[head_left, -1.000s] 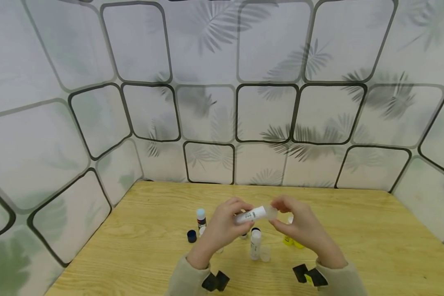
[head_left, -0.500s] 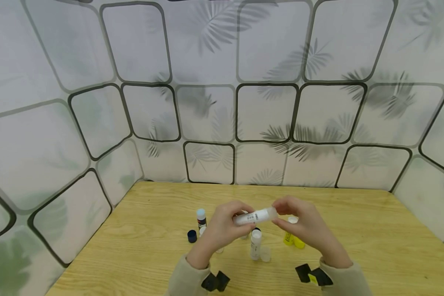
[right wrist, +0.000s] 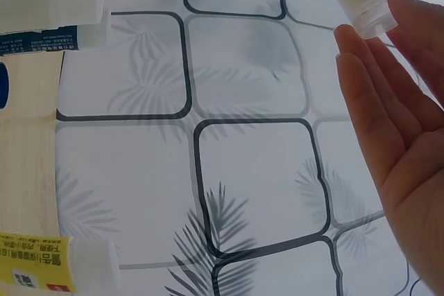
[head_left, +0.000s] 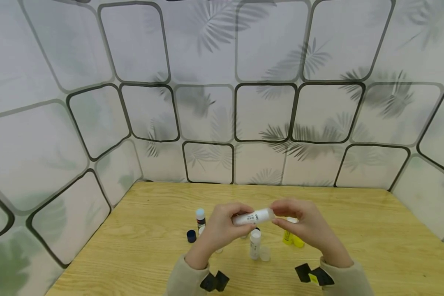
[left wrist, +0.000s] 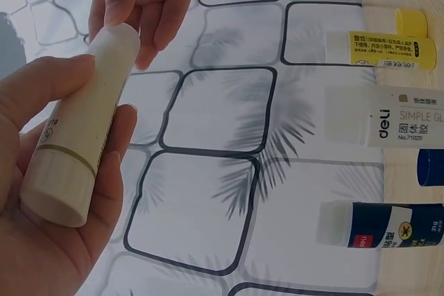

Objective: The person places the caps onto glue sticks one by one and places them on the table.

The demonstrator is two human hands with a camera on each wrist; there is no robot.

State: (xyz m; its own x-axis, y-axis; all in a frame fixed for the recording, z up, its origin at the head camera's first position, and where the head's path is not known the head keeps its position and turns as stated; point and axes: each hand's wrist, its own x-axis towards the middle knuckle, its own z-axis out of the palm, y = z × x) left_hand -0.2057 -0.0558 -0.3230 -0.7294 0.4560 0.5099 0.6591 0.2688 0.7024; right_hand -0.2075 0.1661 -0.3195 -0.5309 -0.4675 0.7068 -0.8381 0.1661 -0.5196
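A white glue stick (head_left: 249, 217) is held slantwise above the table, its right end raised slightly. My left hand (head_left: 222, 225) grips the tube, with the thumb (left wrist: 66, 77) along one side in the left wrist view. At its other end sits a translucent cap (right wrist: 374, 20). The thumb and fingertips of my right hand (head_left: 305, 225) pinch that cap; its remaining fingers extend beyond it in the right wrist view. Below the hands stands another white glue stick (head_left: 255, 245) with a loose clear cap (head_left: 265, 253) beside it.
At the left are a dark-blue glue stick (head_left: 201, 218) and a navy cap (head_left: 191, 236). A yellow glue stick (head_left: 287, 237) and a yellow cap (head_left: 298, 241) lie by the right hand. Other pieces are partly hidden behind the left hand. A patterned curtain (head_left: 259, 164) borders the wooden table (head_left: 373, 238).
The translucent cap, tilted at the tube's end a second ago, now lines up over it. My right hand has shifted slightly right; the left has barely moved.
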